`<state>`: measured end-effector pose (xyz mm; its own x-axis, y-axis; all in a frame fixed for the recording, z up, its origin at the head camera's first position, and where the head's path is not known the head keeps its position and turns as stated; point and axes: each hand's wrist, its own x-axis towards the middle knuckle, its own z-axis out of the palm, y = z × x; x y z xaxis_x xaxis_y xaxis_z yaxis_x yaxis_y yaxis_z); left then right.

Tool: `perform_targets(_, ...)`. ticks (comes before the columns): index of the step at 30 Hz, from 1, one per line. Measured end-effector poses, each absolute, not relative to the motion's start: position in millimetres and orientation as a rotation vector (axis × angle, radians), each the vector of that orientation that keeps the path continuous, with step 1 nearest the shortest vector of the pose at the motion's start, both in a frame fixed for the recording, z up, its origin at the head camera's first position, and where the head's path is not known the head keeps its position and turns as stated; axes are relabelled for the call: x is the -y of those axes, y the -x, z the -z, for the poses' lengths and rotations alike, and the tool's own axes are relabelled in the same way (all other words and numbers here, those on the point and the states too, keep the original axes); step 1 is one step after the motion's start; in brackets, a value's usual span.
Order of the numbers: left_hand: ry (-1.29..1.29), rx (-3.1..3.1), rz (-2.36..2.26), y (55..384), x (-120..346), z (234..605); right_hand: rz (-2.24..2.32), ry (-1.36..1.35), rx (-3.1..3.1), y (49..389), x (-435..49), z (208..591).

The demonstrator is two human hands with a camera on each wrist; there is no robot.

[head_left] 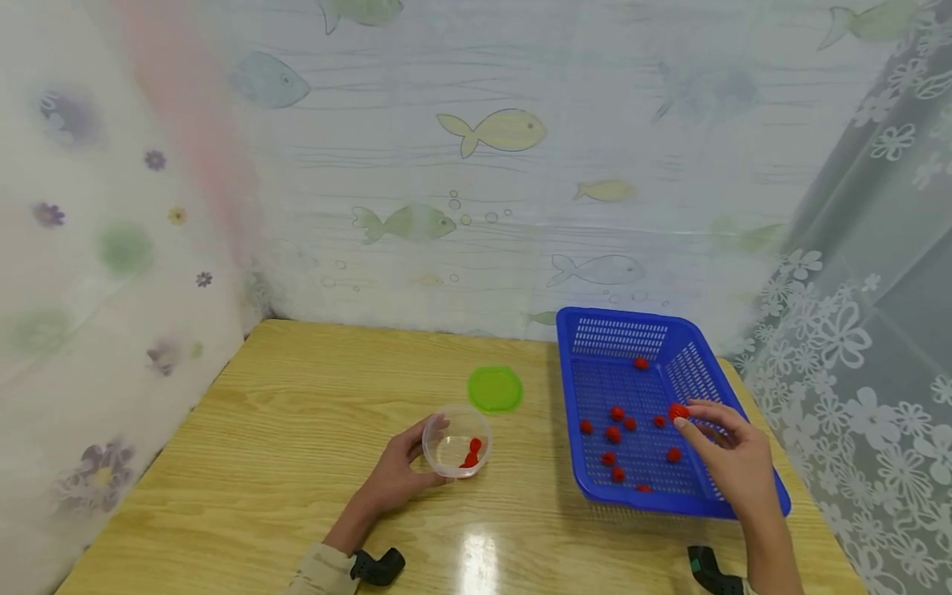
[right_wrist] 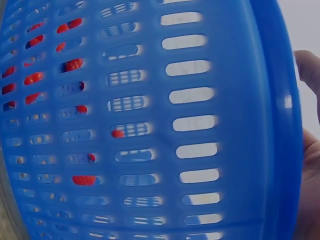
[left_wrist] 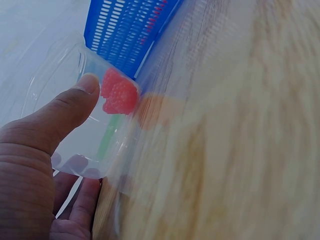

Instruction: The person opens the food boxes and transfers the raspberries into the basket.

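Note:
My left hand (head_left: 394, 475) grips a clear round plastic tub (head_left: 446, 453) by its side, above the wooden table. Several red raspberries (head_left: 473, 450) lie in the tub; in the left wrist view the thumb is on its near wall, close to those raspberries (left_wrist: 119, 95). Over the right part of the blue plastic basket (head_left: 567, 397), my right hand (head_left: 732, 459) pinches one raspberry (head_left: 678, 411) between thumb and fingers. More raspberries (head_left: 613, 434) are scattered on the basket floor. The basket wall (right_wrist: 240, 125) covers most of the right wrist view and hides the pinched raspberry there.
A bright green lid (head_left: 495, 388) lies flat on the wooden table (head_left: 297, 413), between tub and basket. Behind the table hangs a fish-printed curtain (head_left: 416, 273). Lace-patterned cloth (head_left: 855, 413) hangs close to the right edge.

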<state>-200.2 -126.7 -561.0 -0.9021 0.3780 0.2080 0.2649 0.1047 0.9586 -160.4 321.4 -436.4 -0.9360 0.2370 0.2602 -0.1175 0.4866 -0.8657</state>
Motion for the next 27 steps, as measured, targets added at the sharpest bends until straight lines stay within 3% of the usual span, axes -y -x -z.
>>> perform_targets(27, -0.639, -2.309, -1.914, 201.6, 127.6, 564.6, -1.398, 0.266, 2.389, 165.5, -324.2, 442.6)
